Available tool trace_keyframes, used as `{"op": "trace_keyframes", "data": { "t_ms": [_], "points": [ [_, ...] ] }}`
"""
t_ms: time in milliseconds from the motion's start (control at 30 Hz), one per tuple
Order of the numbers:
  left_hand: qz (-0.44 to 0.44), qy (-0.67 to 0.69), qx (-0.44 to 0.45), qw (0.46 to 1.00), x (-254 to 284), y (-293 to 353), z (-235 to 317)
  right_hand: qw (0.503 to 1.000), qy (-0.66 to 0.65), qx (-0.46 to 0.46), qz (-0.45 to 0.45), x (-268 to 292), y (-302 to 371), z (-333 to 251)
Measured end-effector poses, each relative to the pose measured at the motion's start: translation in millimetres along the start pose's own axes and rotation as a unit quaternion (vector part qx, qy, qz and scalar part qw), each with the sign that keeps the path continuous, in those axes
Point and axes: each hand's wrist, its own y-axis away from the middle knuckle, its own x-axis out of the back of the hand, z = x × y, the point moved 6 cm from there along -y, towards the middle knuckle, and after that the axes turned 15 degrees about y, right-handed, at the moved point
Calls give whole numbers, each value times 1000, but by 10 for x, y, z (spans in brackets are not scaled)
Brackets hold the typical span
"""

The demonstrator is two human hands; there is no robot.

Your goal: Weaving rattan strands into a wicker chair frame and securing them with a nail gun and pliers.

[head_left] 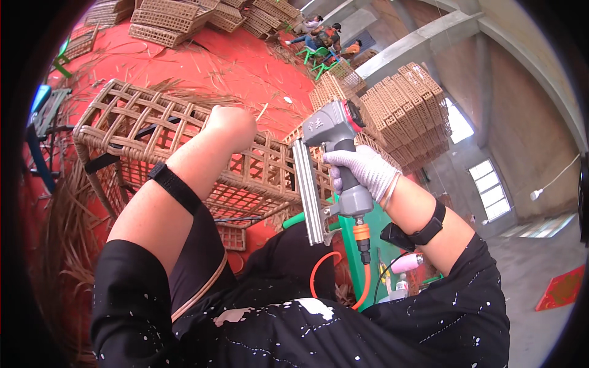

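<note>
A woven rattan basket or frame (138, 126) with an open lattice and a dark inner frame lies across in front of me. My left hand (232, 127) is bare and closed in a fist over its upper edge. A thin pale strip end shows beside that fist, but what the fingers hold is hidden. In a white knit glove, my right hand (368, 168) wraps round the handle of a grey air nail gun (334, 122). The gun's silver magazine (308, 196) hangs close to the basket's right end; contact is unclear. From its handle runs an orange air hose (366, 279).
Loose fibre strips (73, 245) litter the red floor (257, 80). A green stool or bench (374, 257) stands by my right leg, near a pink-white cylinder (406, 264). Stacked woven baskets (405, 110) rise at the far right, more (165, 21) at the back. People (325, 38) sit in the distance.
</note>
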Motion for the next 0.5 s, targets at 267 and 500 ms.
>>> {"op": "trace_keyframes", "data": {
  "t_ms": [267,500],
  "points": [
    [49,-4,-66,997,7,-51,-73,997,-48,57,-35,237,92,256],
    [98,57,-41,993,39,33,-132,965,-58,224,121,917,956,309]
  ]
}}
